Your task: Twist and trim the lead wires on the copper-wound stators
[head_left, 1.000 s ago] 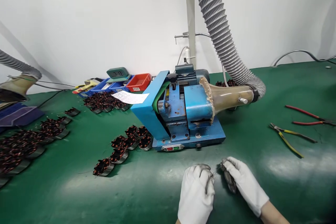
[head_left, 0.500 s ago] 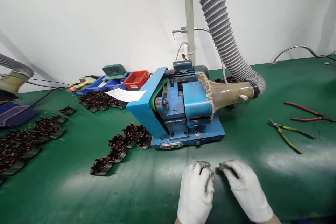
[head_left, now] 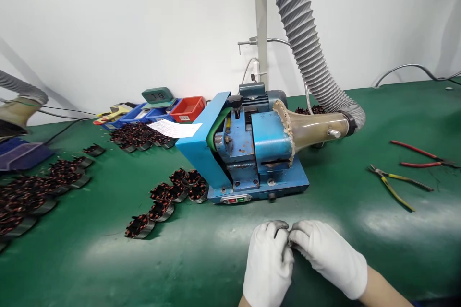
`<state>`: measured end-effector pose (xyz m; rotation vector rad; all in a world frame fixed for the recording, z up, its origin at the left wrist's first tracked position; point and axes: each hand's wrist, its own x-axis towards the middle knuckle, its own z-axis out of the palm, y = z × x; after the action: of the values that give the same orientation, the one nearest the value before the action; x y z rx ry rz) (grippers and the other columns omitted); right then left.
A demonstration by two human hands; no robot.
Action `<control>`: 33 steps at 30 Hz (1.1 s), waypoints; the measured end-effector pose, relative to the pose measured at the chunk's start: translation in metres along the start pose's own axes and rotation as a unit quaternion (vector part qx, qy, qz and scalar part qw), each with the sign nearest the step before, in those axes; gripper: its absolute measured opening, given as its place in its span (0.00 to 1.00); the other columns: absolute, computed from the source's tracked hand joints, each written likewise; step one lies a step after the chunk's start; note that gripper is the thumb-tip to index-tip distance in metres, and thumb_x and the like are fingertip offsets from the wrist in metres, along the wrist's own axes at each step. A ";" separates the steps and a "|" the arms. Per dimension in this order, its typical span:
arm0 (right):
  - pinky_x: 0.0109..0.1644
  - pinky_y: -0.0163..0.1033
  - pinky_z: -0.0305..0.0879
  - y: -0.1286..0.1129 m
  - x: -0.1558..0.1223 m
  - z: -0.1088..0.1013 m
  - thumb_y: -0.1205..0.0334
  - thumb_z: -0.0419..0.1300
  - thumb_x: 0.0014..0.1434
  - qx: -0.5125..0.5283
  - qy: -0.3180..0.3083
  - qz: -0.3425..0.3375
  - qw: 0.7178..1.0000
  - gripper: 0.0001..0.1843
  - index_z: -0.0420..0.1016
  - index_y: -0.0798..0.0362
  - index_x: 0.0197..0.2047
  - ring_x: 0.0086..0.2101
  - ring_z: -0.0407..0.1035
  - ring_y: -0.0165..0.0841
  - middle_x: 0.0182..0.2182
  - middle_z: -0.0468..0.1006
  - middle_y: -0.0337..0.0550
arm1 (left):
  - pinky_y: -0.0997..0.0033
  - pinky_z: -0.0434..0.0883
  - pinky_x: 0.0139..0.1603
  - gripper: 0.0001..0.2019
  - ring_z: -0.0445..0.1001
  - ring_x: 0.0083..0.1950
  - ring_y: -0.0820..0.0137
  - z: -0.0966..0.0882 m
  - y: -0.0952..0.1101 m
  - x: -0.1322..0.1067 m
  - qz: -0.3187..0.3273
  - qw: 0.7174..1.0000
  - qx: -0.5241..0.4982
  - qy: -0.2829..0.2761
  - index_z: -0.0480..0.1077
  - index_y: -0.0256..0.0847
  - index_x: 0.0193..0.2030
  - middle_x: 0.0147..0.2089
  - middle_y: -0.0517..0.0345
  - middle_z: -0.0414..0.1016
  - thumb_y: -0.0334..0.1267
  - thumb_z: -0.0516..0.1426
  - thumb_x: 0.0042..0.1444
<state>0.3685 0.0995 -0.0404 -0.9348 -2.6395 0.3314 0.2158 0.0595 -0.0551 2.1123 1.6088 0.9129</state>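
Note:
White gloves cover both hands, which meet low in the view in front of the blue belt machine. My left hand is closed, its fingers curled inward with darkened tips; whatever lies inside the curl is hidden. Against those fingertips my right hand pinches with thumb and fingers, and what is between them is too small or covered to name. Left of the machine, several wound motor stators with copper coils and steel rings stand on the green bench top.
Yellow-handled cutters and red-handled pliers lie at the right. More stators fill the far left. A grey duct hose rises behind the machine. A red bin and a paper sheet are nearby.
My right hand has moved left, closing the small gap so its fingertips now touch my left hand's. My left hand has stayed almost in place.

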 end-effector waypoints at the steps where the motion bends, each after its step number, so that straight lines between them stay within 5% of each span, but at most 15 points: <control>1: 0.32 0.37 0.63 0.003 0.002 0.001 0.73 0.48 0.59 -0.005 -0.013 -0.003 1.000 0.10 0.68 0.53 0.35 0.28 0.68 0.33 0.29 0.73 0.42 | 0.55 0.69 0.46 0.17 0.69 0.44 0.62 0.001 -0.001 0.000 0.006 1.000 0.001 0.003 0.66 0.41 0.41 0.42 0.54 0.71 0.22 0.48 0.47; 6: 0.29 0.32 0.62 0.008 0.003 0.005 0.70 0.52 0.59 0.026 -0.012 0.028 0.999 0.05 0.66 0.53 0.32 0.26 0.68 0.29 0.26 0.73 0.38 | 0.56 0.70 0.50 0.15 0.69 0.53 0.62 -0.002 -0.008 -0.001 -0.016 0.998 -0.047 0.040 0.63 0.42 0.43 0.53 0.50 0.67 0.24 0.51 0.49; 13: 0.36 0.35 0.66 -0.001 -0.002 0.023 0.68 0.54 0.59 0.130 -0.012 0.118 0.984 0.04 0.69 0.51 0.38 0.32 0.70 0.32 0.32 0.74 0.40 | 0.55 0.67 0.57 0.45 0.62 0.61 0.53 -0.020 -0.026 -0.007 -0.064 0.992 -0.108 -0.007 0.50 0.39 0.58 0.61 0.40 0.57 0.26 0.62 0.29; 20: 0.29 0.33 0.64 -0.004 -0.007 0.027 0.72 0.47 0.58 -0.007 0.046 0.065 0.997 0.16 0.71 0.50 0.43 0.25 0.68 0.32 0.28 0.71 0.42 | 0.46 0.69 0.52 0.41 0.69 0.53 0.49 -0.007 -0.051 -0.014 0.021 1.000 -0.011 0.006 0.66 0.38 0.46 0.51 0.42 0.70 0.44 0.73 0.20; 26: 0.23 0.34 0.62 -0.019 -0.006 0.001 0.76 0.44 0.51 -0.075 0.150 0.009 0.986 0.19 0.73 0.54 0.37 0.21 0.66 0.33 0.22 0.69 0.45 | 0.58 0.75 0.45 0.31 0.74 0.48 0.60 -0.012 -0.034 -0.020 -0.057 0.993 -0.108 0.003 0.62 0.46 0.54 0.52 0.50 0.71 0.41 0.66 0.43; 30: 0.32 0.34 0.68 -0.022 -0.005 -0.004 0.68 0.47 0.56 0.062 0.174 0.099 0.978 0.15 0.74 0.50 0.33 0.30 0.72 0.35 0.29 0.75 0.47 | 0.62 0.77 0.40 0.14 0.76 0.39 0.68 -0.020 -0.016 -0.017 -0.059 0.990 -0.125 0.034 0.64 0.47 0.52 0.39 0.57 0.74 0.35 0.53 0.59; 33: 0.42 0.38 0.68 -0.026 0.000 -0.013 0.61 0.52 0.55 0.207 0.139 0.217 0.944 0.10 0.75 0.49 0.30 0.40 0.71 0.40 0.32 0.77 0.46 | 0.58 0.75 0.44 0.09 0.74 0.45 0.64 -0.029 -0.007 -0.018 -0.034 0.987 -0.137 0.072 0.66 0.47 0.47 0.43 0.54 0.73 0.36 0.52 0.59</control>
<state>0.3587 0.0812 -0.0198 -1.2921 -1.9820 0.7619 0.1886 0.0412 -0.0431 1.8312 1.5117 1.2105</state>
